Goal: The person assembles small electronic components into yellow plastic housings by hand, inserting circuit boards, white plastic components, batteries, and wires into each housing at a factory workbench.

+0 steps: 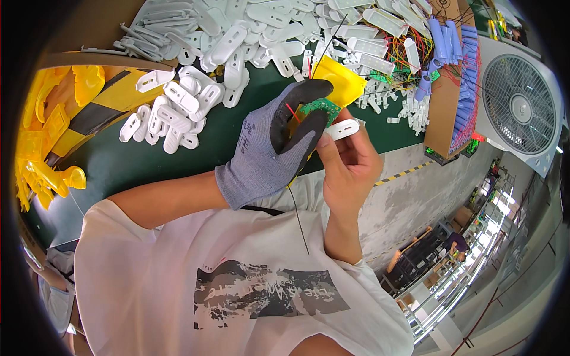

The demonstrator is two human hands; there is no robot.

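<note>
White shirt cloth (pixel 142 279) fills the lower part of the view, nearest the camera, with a dark print across the chest. From its left sleeve the forearm reaches up and to the right, ending in the left hand (pixel 258 148), which wears a grey-blue glove with black-coated palm and fingers. That wrist is nearly straight; the thumb and fingers curl together and pinch a green circuit board (pixel 322 107) just above the dark green table (pixel 113 172). The bare right hand (pixel 353 169) rises steeply from the lower right, forearm almost vertical, its thumb and bent fingers closed on a white oval piece (pixel 342 129) with a slot, held just beside the board.

Much of the board is hidden by the gloved fingers, so its full outline cannot be made out. A short red wire (pixel 291 111) shows at the glove; a black wire (pixel 300 221) hangs below it, its upper end covered. Bits of yellow show around the glove, and I cannot tell whether they belong to the yellow part (pixel 345 86) behind the hands. The right hand's lower fingers are partly masked by its thumb. White pieces (pixel 175 110) lie heaped left of the glove; a larger pile runs off the top edge.
</note>
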